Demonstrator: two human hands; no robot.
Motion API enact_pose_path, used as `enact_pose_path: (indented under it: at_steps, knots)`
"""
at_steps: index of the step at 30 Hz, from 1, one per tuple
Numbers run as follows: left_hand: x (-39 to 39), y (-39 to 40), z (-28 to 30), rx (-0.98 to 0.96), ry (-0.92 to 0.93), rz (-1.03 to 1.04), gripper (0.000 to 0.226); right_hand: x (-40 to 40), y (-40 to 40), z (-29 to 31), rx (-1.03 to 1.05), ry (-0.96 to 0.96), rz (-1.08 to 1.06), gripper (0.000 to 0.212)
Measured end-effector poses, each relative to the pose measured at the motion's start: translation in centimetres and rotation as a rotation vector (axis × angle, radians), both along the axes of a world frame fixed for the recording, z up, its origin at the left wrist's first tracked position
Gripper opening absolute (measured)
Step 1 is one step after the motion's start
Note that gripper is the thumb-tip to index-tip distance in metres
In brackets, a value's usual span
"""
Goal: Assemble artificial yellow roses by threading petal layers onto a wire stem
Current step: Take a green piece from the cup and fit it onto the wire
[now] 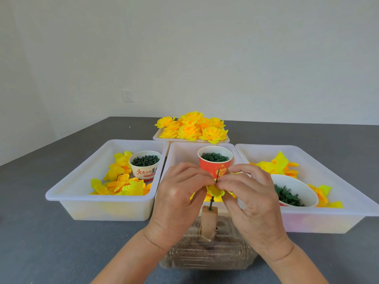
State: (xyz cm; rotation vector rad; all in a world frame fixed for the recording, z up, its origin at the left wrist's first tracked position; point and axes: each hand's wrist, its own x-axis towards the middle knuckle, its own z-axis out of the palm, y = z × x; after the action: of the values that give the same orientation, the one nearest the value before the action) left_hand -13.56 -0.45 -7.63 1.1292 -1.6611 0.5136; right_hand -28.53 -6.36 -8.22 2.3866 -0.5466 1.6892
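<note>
Both hands met over the thin dark green wire stem (217, 174), which stood upright from a tan block-shaped holder (208, 224) set in a clear ribbed plastic container (207, 257) at the near edge of the grey table (61, 242). The left hand (180, 193) and the right hand (252, 199) each pinched, fingertips nearly touching, the top of a small cupped yellow fabric petal layer (215, 191) already threaded on the wire, with the wire tip showing above the fingers and a dark bead-like stop visible on the stem below the petal. The step looked like seating this layer down the stem. To do it well, the pinch would best stay close to the wire on both sides so the fabric slid straight rather than tearing at its centre hole, and the push would best be straight down so the thin wire did not bend or tip the holder. Further layers seemed ready nearby: loose yellow and orange petals (121, 181) in the left white plastic tray (61, 193), more in the right tray (348, 212), and green fittings in a red paper cup (213, 169) just behind the hands. Finished yellow roses (191, 128) lay heaped in a far tray, so the piece in hand was probably at an early layer.
</note>
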Motion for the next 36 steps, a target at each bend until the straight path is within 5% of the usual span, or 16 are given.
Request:
enact_pose_path:
  at_steps: [36]
  knots:
    - [-0.8,0.9,-2.5,-0.143,-0.060,0.145,0.019,0.1,1.0,-1.7,-0.092,0.051,-0.115,0.016]
